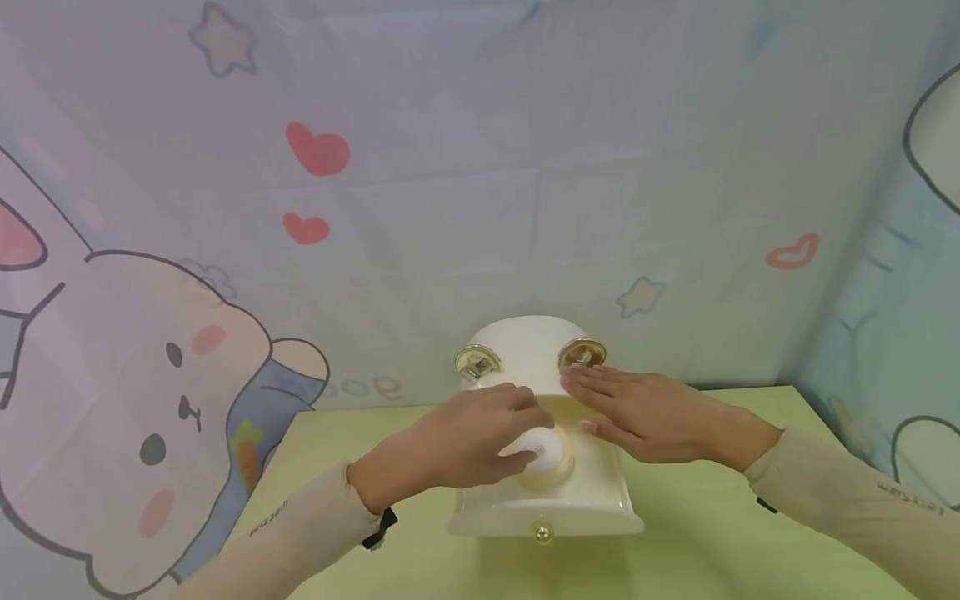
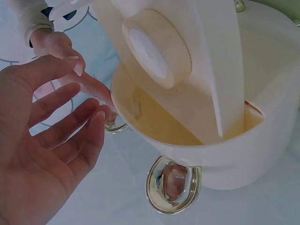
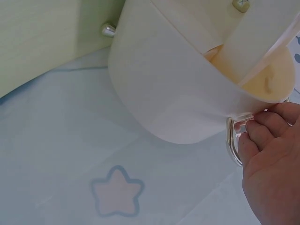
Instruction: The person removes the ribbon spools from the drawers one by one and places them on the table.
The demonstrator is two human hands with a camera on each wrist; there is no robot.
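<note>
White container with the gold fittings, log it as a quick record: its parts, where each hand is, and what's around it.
Item: white container, opening visible
Disc: round disc, white-centred, on a slanted panel
Gold parts: two side fittings; front knob
Left hand: fingers loosely bent, apart from the disc
Right hand: fingers at the rim, beside a gold fitting
Surroundings: pale green table; printed backdrop with hearts, stars, cartoon animal

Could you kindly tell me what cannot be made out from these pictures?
Floor of the container: left wrist view, hidden by the panel.
Part of the right ring: head view, behind the right hand.
Printed rabbit: head view, cut by left edge.
Sleeve lettering: head view, blurred.
</note>
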